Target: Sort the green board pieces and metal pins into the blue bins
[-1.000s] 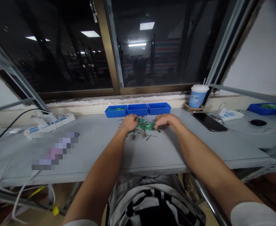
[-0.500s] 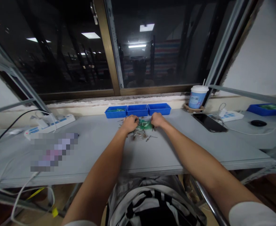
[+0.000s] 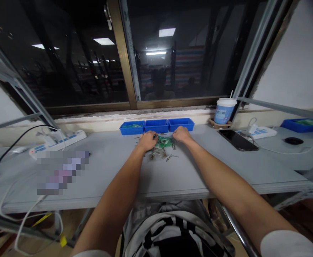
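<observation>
On the grey table a green bag (image 3: 165, 141) lies between my two hands, with small metal pieces on and around it. My left hand (image 3: 148, 140) is closed at the left edge of the bag, its fingertips around something dark and too small to name. My right hand (image 3: 181, 134), also closed, is at the right of the bag, in front of the right blue tray; what its fingers hold is hidden. A clear plastic bag (image 3: 158, 153) with small parts lies nearer me, beside some thin metal pieces (image 3: 169, 157).
Behind my hands stand a left blue tray (image 3: 124, 131) holding green material, a middle blue tray (image 3: 156, 130) and a right blue tray (image 3: 184, 127). A cup (image 3: 224, 112), a phone (image 3: 237, 140) and a power strip (image 3: 265, 132) are to the right; another power strip (image 3: 65, 143) is left.
My right hand has shifted slightly right and away from the green bag, uncovering more metal pieces at its right edge. My left hand stays almost where it was.
</observation>
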`<state>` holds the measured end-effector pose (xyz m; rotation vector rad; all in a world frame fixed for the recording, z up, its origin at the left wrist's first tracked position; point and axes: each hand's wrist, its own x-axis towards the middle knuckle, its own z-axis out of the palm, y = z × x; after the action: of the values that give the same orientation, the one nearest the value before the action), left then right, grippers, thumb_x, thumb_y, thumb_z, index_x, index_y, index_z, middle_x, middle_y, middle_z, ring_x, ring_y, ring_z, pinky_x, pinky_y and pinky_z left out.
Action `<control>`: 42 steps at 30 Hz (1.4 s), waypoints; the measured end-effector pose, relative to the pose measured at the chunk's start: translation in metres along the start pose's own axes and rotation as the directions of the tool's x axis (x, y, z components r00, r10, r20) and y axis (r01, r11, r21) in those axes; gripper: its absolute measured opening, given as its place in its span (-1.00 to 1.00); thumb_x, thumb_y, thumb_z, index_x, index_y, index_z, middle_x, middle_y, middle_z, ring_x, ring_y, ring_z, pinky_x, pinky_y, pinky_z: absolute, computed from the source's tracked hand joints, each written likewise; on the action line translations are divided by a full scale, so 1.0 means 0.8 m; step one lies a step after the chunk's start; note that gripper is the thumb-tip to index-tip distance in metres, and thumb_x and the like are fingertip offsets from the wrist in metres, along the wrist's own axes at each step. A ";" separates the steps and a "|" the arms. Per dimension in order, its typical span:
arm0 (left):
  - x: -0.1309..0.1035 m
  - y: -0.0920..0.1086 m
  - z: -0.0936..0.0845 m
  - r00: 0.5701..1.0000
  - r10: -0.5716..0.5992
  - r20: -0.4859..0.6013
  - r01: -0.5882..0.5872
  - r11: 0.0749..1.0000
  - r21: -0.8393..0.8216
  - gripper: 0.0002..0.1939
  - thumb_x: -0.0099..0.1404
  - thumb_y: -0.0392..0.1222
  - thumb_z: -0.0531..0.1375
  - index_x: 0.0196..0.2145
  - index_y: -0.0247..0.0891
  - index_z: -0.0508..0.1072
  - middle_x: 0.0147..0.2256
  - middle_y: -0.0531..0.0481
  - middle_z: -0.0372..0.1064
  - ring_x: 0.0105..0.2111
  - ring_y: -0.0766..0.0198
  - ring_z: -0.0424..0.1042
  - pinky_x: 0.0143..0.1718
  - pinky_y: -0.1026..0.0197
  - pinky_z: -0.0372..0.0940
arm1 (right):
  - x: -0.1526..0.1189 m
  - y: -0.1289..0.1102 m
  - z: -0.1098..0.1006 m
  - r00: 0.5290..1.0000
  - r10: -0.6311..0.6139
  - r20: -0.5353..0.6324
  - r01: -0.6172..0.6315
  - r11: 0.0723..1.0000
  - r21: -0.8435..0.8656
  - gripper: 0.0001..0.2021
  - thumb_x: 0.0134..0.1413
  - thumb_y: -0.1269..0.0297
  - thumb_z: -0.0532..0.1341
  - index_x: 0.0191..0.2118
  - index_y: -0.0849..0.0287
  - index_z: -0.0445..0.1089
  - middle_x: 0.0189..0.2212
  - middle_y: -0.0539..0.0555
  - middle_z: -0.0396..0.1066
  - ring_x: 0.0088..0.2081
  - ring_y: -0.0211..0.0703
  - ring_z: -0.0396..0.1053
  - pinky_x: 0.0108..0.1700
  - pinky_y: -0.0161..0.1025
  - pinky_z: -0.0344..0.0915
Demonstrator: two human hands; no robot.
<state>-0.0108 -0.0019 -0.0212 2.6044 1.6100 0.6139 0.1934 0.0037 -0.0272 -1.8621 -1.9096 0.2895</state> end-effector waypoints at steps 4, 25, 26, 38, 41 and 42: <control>-0.002 0.002 -0.002 1.000 -0.007 0.003 0.007 1.000 0.000 -0.71 0.27 -0.14 0.04 -0.13 -0.21 0.45 -0.02 -0.13 0.39 0.01 0.06 0.32 0.05 0.01 0.14 | -0.004 -0.011 -0.003 0.991 0.127 -0.052 -0.129 0.990 -0.047 -0.84 -0.10 0.40 0.20 -0.36 0.27 0.52 -0.44 0.24 0.51 -0.29 0.02 0.46 -0.28 -0.26 0.33; -0.008 0.027 -0.001 0.983 0.130 -0.127 -0.149 0.977 -0.154 -0.59 0.26 0.00 0.10 0.01 -0.22 0.33 -0.10 -0.10 0.45 -0.05 0.06 0.38 0.01 0.01 0.13 | -0.023 -0.044 -0.002 0.943 -0.165 -0.288 0.256 0.915 0.313 -0.81 -0.03 0.24 0.20 -0.56 0.19 0.29 -0.59 0.00 0.35 -0.50 -0.29 0.23 -0.42 -0.34 0.08; -0.008 0.027 0.000 0.983 0.126 -0.135 -0.149 0.974 -0.173 -0.57 0.25 0.00 0.11 0.03 -0.22 0.31 -0.12 -0.09 0.45 -0.06 0.07 0.38 0.00 0.02 0.14 | -0.024 -0.045 -0.003 0.942 -0.173 -0.287 0.271 0.899 0.345 -0.82 -0.03 0.24 0.20 -0.55 0.19 0.29 -0.60 -0.01 0.35 -0.51 -0.29 0.23 -0.43 -0.34 0.09; -0.002 0.027 -0.007 0.980 0.135 -0.144 -0.137 0.991 -0.003 -0.68 0.35 -0.15 -0.04 -0.32 -0.26 0.49 -0.21 -0.11 0.44 -0.12 0.12 0.36 -0.06 0.04 0.10 | -0.018 -0.040 0.002 0.928 -0.258 -0.269 0.373 0.648 0.665 -0.87 -0.18 0.32 0.21 -0.40 0.20 0.33 -0.57 -0.06 0.34 -0.51 -0.31 0.28 -0.40 -0.33 0.22; -0.003 0.027 -0.008 0.985 0.139 -0.105 -0.134 0.990 0.050 -0.68 0.35 -0.17 -0.04 -0.32 -0.24 0.50 -0.20 -0.11 0.44 -0.11 0.10 0.35 -0.05 0.02 0.09 | -0.020 -0.039 0.002 0.899 -0.344 -0.272 0.438 0.684 0.583 -0.89 -0.21 0.33 0.21 -0.44 0.21 0.37 -0.56 -0.05 0.36 -0.47 -0.30 0.28 -0.35 -0.33 0.23; -0.003 0.026 -0.007 0.985 0.141 -0.101 -0.136 0.989 0.052 -0.69 0.35 -0.16 -0.03 -0.28 -0.22 0.50 -0.19 -0.11 0.44 -0.09 0.09 0.35 -0.05 0.01 0.09 | -0.020 -0.038 0.002 0.900 -0.346 -0.266 0.437 0.703 0.561 -0.91 -0.21 0.32 0.21 -0.47 0.21 0.38 -0.55 -0.03 0.37 -0.47 -0.29 0.29 -0.34 -0.32 0.24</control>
<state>0.0040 -0.0151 -0.0125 2.7798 1.4943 0.7417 0.1653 -0.0135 -0.0174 -0.9899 -1.7717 0.5411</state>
